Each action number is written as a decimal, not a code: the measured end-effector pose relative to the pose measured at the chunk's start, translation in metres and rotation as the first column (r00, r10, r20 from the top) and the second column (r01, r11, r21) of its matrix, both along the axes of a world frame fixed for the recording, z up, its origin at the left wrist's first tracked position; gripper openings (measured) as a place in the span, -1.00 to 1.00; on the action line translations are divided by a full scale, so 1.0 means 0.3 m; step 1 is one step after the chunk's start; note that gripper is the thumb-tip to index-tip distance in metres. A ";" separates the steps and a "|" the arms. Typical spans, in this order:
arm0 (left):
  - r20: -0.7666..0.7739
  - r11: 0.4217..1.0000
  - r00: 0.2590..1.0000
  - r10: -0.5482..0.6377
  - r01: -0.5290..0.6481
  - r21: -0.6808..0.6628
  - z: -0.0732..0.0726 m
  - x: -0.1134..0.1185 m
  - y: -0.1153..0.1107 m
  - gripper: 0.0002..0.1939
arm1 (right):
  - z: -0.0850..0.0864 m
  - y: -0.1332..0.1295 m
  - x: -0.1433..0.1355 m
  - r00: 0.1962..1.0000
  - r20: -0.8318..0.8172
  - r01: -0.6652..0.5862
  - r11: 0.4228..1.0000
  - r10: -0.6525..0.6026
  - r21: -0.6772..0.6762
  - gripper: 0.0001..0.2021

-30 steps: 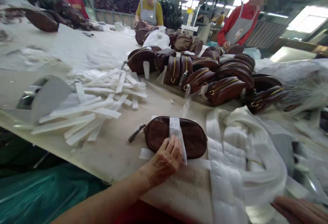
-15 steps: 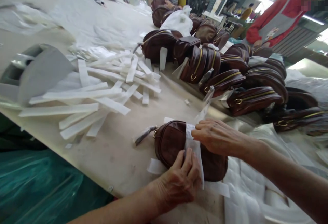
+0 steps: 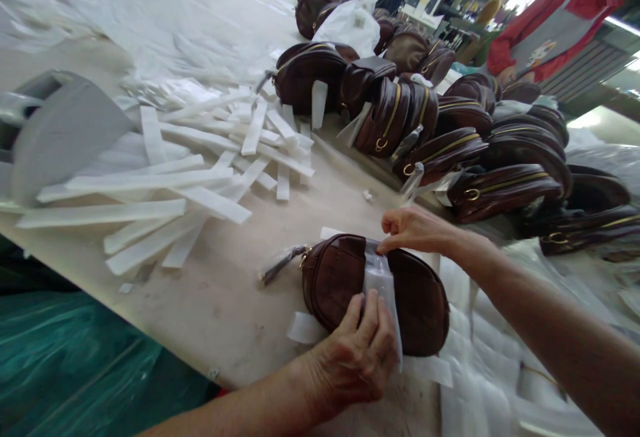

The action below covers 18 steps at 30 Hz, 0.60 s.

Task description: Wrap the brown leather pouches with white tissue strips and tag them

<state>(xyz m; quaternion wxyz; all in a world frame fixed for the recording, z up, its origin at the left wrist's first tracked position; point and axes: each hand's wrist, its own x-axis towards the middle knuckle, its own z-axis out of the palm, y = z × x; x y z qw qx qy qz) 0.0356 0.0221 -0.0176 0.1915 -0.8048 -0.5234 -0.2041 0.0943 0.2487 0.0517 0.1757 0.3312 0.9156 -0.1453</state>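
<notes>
Farther toward the far edge of a dark brown pouch (image 3: 333, 277) than half a second ago, the right hand (image 3: 417, 230) is curling its fingers inward and touching the upper end of a translucent white band (image 3: 381, 280), while the left hand (image 3: 363, 357) is staying near the band's middle. Through the head camera I am seeing the pouch lying flat on the table (image 3: 240, 304), just right of the view's middle, with the band crossing its front, a plastic-wrapped tassel (image 3: 280, 265) pointing left and a pale tab (image 3: 306, 328) showing from beneath. Left fingertips are resting close together on the band; the right hand is holding a narrow shape, but I cannot tell whether either is pinching. Judging by looks, I am expecting something light and softly padded, yielding at the panels, firmer along the rim, a little slippery where it is shining. The band is looking thin and easily creased. For lifting, I would be cupping both rounded ends and sparing the tassel. Leftward, loose white strips (image 3: 150, 182) are lying heaped; beyond, more brown bags (image 3: 505, 198) are crowding together.
</notes>
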 end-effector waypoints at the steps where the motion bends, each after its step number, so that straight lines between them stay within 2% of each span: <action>1: 0.002 1.000 1.000 -0.002 0.002 -0.002 0.004 -0.002 -0.001 -0.63 | -0.003 -0.020 0.024 0.993 -0.115 0.006 0.998 0.001 0.059 -0.79; 3: 0.003 1.000 1.000 -0.001 0.001 -0.005 0.011 -0.007 -0.001 -0.64 | -0.014 -0.089 0.084 0.918 -0.386 -0.026 0.986 0.089 0.165 -0.88; 5: 0.000 1.000 1.000 0.010 -0.010 -0.002 0.013 -0.012 0.002 -0.64 | -0.036 -0.183 0.149 0.788 -0.564 -0.131 0.962 0.247 0.240 -0.83; 7: 0.009 1.000 1.000 0.010 -0.010 0.018 0.010 -0.017 0.007 -0.66 | -0.070 -0.276 0.205 0.703 -0.611 -0.193 0.925 0.364 0.328 -0.76; 8: 0.022 0.999 1.000 0.005 -0.006 0.031 0.007 -0.018 0.009 -0.67 | -0.090 -0.318 0.227 0.688 -0.607 -0.184 0.904 0.398 0.385 -0.72; 11: 0.063 0.999 0.998 -0.018 0.015 0.045 0.000 -0.008 0.003 -0.68 | -0.135 -0.418 0.262 0.699 -0.580 -0.106 0.863 0.419 0.494 -0.65; 14: 0.121 0.996 0.992 -0.043 0.033 0.082 -0.017 0.001 -0.019 -0.70 | -0.136 -0.472 0.271 0.737 -0.563 -0.105 0.885 0.375 0.453 -0.68; 15: 0.177 0.991 0.983 -0.047 0.024 0.133 -0.034 -0.006 -0.023 -0.70 | -0.127 -0.478 0.277 0.760 -0.547 -0.124 0.904 0.351 0.408 -0.68; 16: 0.202 0.991 0.977 -0.064 0.039 0.127 -0.061 -0.019 -0.022 -0.70 | -0.114 -0.482 0.289 0.788 -0.520 -0.152 0.924 0.328 0.352 -0.67; 18: 0.241 0.981 0.957 -0.164 0.133 0.140 -0.145 -0.065 -0.002 -0.71 | -0.079 -0.491 0.340 0.815 -0.511 -0.149 0.951 0.273 0.270 -0.69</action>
